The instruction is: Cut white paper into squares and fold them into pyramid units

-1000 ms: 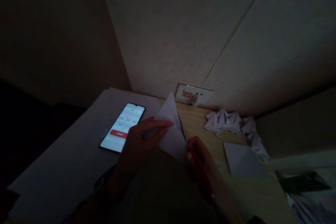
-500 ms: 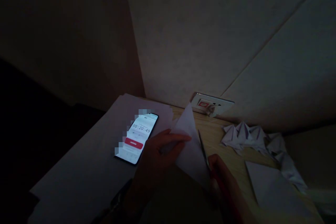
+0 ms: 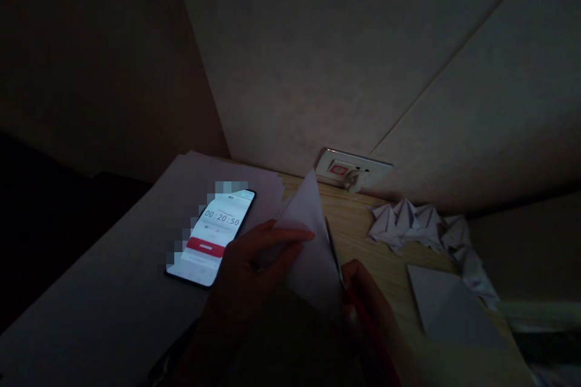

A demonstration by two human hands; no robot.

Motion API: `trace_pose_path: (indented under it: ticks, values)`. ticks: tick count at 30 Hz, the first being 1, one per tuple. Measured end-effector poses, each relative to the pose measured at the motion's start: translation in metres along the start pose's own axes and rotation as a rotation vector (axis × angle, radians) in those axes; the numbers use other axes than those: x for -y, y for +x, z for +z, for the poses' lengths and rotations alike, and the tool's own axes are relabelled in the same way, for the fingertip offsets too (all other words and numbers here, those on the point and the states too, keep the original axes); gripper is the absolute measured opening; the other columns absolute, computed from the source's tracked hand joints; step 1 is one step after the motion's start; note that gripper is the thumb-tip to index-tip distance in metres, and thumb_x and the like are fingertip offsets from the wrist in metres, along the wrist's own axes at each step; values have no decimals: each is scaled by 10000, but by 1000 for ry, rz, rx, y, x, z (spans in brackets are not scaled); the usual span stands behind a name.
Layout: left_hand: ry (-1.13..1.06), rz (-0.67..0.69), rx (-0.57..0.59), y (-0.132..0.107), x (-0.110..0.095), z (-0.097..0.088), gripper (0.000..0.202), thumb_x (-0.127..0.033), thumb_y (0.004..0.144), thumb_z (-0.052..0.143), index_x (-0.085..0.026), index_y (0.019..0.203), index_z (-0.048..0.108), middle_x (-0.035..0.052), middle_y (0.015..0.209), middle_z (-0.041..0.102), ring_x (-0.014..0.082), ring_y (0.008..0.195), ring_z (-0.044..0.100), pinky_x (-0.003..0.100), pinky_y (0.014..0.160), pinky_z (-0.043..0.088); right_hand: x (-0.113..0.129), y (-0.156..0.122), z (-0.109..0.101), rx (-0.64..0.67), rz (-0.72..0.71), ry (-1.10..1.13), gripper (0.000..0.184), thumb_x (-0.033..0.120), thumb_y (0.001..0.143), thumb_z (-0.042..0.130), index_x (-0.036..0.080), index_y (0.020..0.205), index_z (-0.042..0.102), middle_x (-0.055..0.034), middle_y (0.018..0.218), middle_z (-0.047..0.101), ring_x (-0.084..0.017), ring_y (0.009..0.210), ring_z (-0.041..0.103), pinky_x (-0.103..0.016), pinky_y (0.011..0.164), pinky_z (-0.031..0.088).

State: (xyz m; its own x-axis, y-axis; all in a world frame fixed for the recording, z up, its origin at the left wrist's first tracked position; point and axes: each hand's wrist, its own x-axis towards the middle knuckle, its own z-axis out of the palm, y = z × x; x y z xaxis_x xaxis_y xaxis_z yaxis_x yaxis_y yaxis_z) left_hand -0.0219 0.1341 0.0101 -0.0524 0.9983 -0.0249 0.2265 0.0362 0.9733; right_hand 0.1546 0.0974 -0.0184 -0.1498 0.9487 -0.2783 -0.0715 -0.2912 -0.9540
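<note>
Between my left fingers and thumb a folded sheet of white paper (image 3: 313, 260) is pinched, its pointed corner turned up toward the wall. My left hand (image 3: 258, 260) grips it from the left side. My right hand (image 3: 370, 302) is closed round the red handles of a pair of scissors (image 3: 333, 248). The scissors' dark blades lie along the paper's right edge. Dim light hides whether the blades are parted, and the lower part of the paper fades into shadow.
A lit phone (image 3: 211, 239) showing a timer lies on a stack of white paper (image 3: 118, 254) at the left. Folded paper pieces (image 3: 417, 221) form a curve at the right, near a flat paper square (image 3: 449, 308). Behind the wooden tabletop (image 3: 349, 224) is a wall socket (image 3: 354, 168).
The view has shifted, so everything sits further left. Both hands keep their hold on the paper and scissors. The phone's timer has gone from 20:49 to 20:50.
</note>
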Motion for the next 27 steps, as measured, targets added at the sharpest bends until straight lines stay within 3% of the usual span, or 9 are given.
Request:
trace_pose_path:
  ticks: [3,8,16,21,27]
  values:
    - [27,-16,-24,0,-2,1,154,-310,738,660,-335,822,787,-9,926,785,280,968,679,446,923,509,-1,0,0,-2,26,30,533,697,651,673,249,733,396,101,553,335,-60,431,252,-174,398,258]
    - [39,-18,-5,-2,-8,1,173,-251,763,635,-300,837,783,-8,939,780,228,955,687,336,874,540,0,-2,1,-16,2,-9,534,701,669,658,241,733,395,91,583,342,-61,458,263,-170,419,267]
    - [71,-25,6,-3,-8,0,174,-265,774,631,-310,853,780,-26,957,784,230,1002,672,399,1039,440,-2,-4,-1,41,5,-43,481,671,744,600,252,759,364,88,587,321,-71,442,222,-201,396,203]
    - [77,-50,-18,-3,-7,0,168,-291,764,643,-317,855,782,-22,967,783,239,1015,670,400,1026,450,1,-3,-2,2,-52,-62,497,675,739,606,246,740,354,92,591,303,-64,451,190,-194,396,188]
    - [66,-42,-15,-3,-9,-1,170,-308,760,645,-322,856,784,-7,980,777,249,1011,669,391,958,497,7,-1,-4,89,-23,36,540,720,687,622,255,759,356,103,583,297,-67,455,201,-189,411,184]
